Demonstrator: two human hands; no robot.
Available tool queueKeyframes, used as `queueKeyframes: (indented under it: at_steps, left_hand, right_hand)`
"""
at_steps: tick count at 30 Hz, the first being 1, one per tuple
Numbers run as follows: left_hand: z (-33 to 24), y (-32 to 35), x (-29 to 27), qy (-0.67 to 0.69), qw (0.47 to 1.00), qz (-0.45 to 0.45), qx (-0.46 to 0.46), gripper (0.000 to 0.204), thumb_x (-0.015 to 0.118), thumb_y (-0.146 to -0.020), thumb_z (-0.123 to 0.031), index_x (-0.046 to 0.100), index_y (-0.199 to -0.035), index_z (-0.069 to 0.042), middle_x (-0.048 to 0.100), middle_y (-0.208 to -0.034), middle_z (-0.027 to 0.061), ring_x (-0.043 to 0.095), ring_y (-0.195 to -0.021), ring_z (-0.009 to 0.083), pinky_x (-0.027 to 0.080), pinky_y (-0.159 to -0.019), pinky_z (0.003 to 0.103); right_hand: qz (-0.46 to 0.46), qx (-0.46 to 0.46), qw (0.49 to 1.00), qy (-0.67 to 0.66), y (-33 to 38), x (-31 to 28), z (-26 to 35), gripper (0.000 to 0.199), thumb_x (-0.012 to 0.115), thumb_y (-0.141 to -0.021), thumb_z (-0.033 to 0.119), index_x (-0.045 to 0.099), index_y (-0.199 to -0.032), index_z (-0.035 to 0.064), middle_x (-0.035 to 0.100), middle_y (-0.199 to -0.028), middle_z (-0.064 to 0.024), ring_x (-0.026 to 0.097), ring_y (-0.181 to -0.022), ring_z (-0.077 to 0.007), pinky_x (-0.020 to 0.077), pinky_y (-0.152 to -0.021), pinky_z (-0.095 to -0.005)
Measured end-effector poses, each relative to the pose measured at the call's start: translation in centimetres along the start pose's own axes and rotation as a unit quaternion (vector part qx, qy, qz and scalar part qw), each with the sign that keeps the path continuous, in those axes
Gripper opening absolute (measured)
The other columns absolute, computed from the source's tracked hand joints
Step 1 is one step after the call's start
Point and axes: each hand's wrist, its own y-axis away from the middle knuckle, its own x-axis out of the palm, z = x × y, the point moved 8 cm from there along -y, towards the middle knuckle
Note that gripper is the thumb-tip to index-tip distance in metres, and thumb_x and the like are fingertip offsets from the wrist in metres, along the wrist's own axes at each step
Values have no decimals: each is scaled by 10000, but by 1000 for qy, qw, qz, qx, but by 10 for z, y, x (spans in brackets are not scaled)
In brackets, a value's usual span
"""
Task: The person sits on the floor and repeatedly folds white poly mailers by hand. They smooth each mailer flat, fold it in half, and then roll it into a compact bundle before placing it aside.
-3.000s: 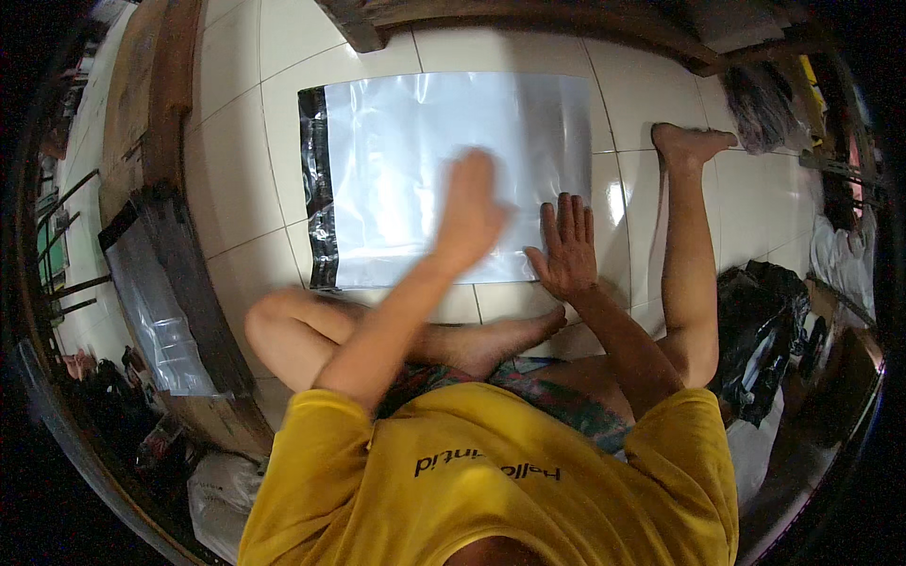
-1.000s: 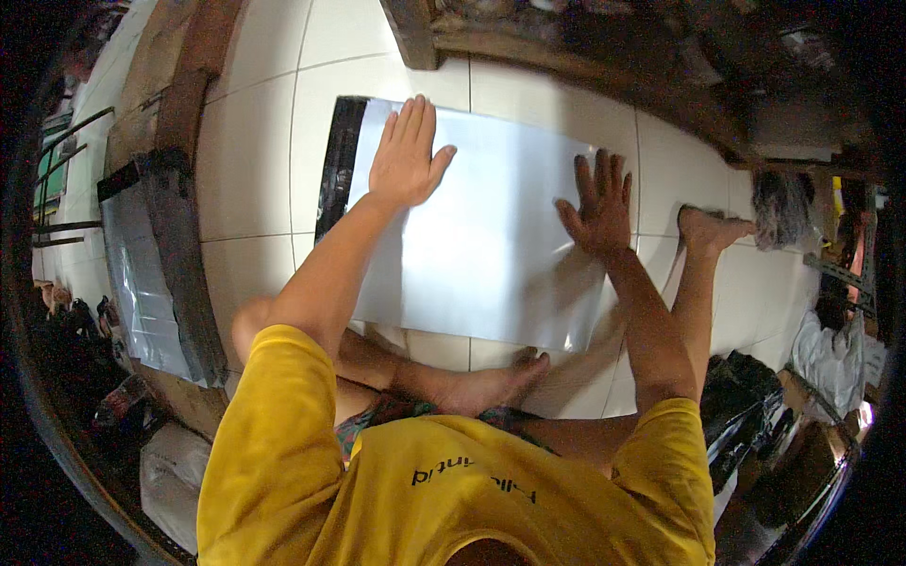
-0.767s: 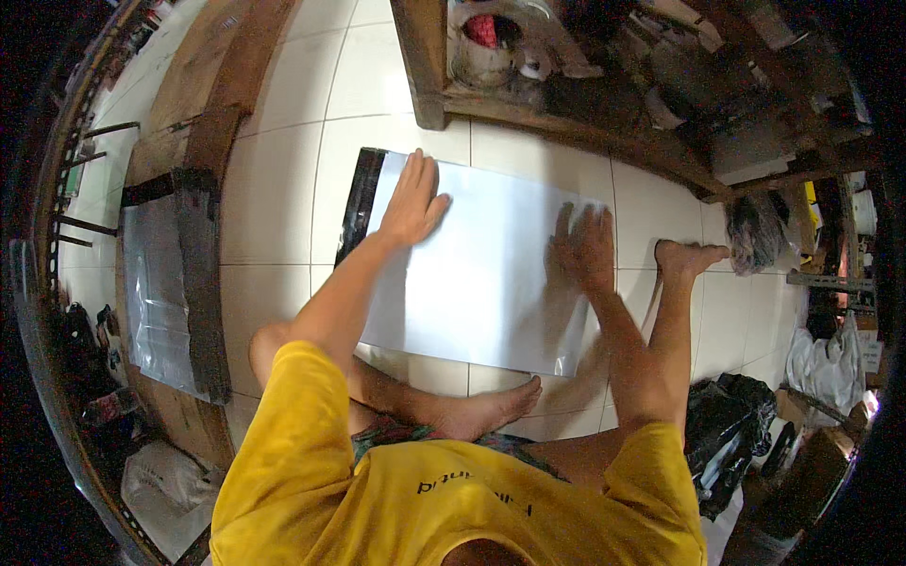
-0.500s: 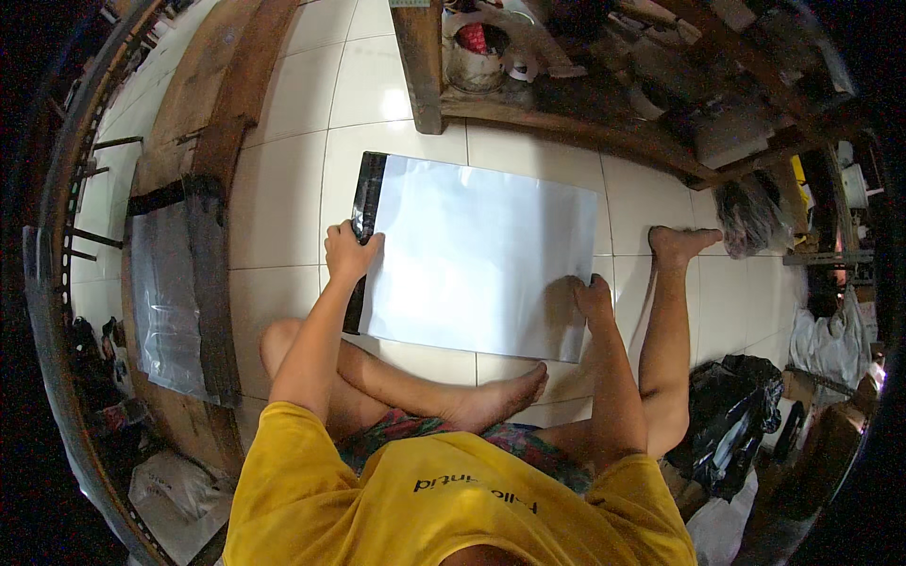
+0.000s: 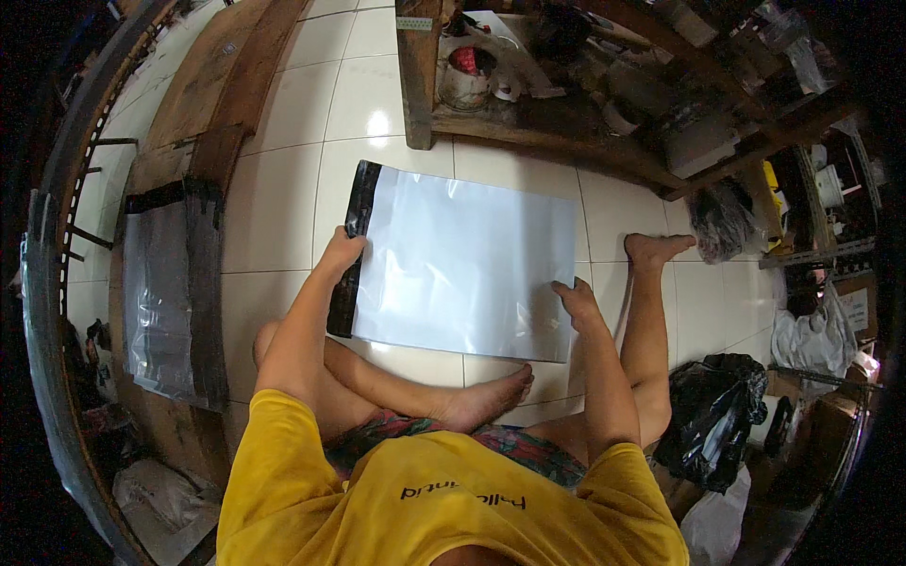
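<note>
Between my hands a large, glossy white plastic sheet (image 5: 462, 264) is stretched out above the floor, with a black band (image 5: 357, 255) along its left side. My left hand (image 5: 345, 251) is closed on that black band at about mid-height. On the opposite edge my right hand (image 5: 578, 304) pinches the sheet, its thumb on top and the other fingers hidden underneath. The sheet is nearly flat, with some light creases and reflections. To my left a similar grey, see-through plastic sheet (image 5: 170, 292) with black edges lies on a wooden plank.
The wooden plank (image 5: 203, 113) runs along my left on white floor tiles (image 5: 274, 208). Ahead stands a wooden shelf (image 5: 557, 141) with a pot (image 5: 467, 80) on it. A black plastic bag (image 5: 713, 420) and a white bag (image 5: 816, 335) lie at my right. My bent legs flank the sheet.
The view has shifted slightly, so the whole scene sits a little further left. My right thumb now lies further over the sheet's edge; both hands keep their hold.
</note>
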Motion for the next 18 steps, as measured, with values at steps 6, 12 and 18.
queueKeyframes:
  at_steps: [6,12,18]
  left_hand:
    - [14,26,29,53,998,-13,-13,450,578,-850,-152,453,-1193,113,621,-1052,281,644,-970,362,523,-861,433]
    - [15,43,37,66,997,-35,-16,432,635,-846,-166,497,-1179,72,631,-967,163,635,-816,230,533,-712,365]
    - [4,63,29,167,978,123,-38,422,668,-862,-224,575,-1150,70,667,-941,141,656,-817,214,539,-733,356]
  right_hand:
    - [-161,-190,908,336,43,11,91,445,629,-895,136,530,-1292,-39,587,-1239,-233,593,-1134,-377,501,-948,-463]
    - [-92,-284,844,446,68,142,103,748,692,-875,385,443,-1379,-109,542,-1249,-299,541,-1154,-446,482,-1002,-500]
    - [-166,-333,868,327,46,96,75,740,753,-854,337,469,-1386,-92,551,-1285,-295,517,-1222,-427,412,-1064,-494]
